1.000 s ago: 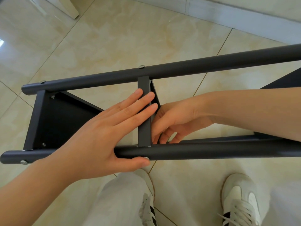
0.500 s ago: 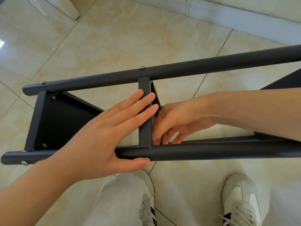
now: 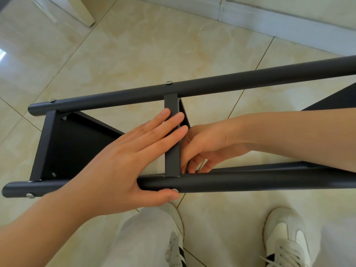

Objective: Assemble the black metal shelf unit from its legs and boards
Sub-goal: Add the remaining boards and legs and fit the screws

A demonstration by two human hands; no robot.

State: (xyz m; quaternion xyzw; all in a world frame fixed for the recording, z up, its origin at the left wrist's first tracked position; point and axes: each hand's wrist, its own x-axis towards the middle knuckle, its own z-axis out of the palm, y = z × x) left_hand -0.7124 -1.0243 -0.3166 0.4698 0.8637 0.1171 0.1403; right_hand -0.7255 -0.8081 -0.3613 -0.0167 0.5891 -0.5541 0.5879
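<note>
A black metal shelf unit [image 3: 81, 149] lies on its side on the glossy beige tile floor [image 3: 134, 51], filling the middle of the view. At its left end a flat black end board [image 3: 48, 143] spans two round black tube legs, the far leg [image 3: 231, 86] and the near leg [image 3: 250, 183], each with a silver screw head [image 3: 30, 195] at that end.

The person's left hand [image 3: 119, 170] comes in from the lower left corner. Its fingers [image 3: 173, 122] lie straight and together across the edge of the narrow black middle board [image 3: 172, 160], while the thumb lies along the near leg's underside beside another screw head [image 3: 175, 190]. It grips nothing.

Just right of the middle board, the right hand [image 3: 210, 145] reaches in from the right edge between the two legs. Its fingers curl down at the joint of board and near leg; whether they pinch anything cannot be told.

Along the bottom edge are a light grey trouser leg [image 3: 142, 243] and two white lace-up shoes [image 3: 285, 237]. A white skirting board [image 3: 269, 22] runs along the top right.
</note>
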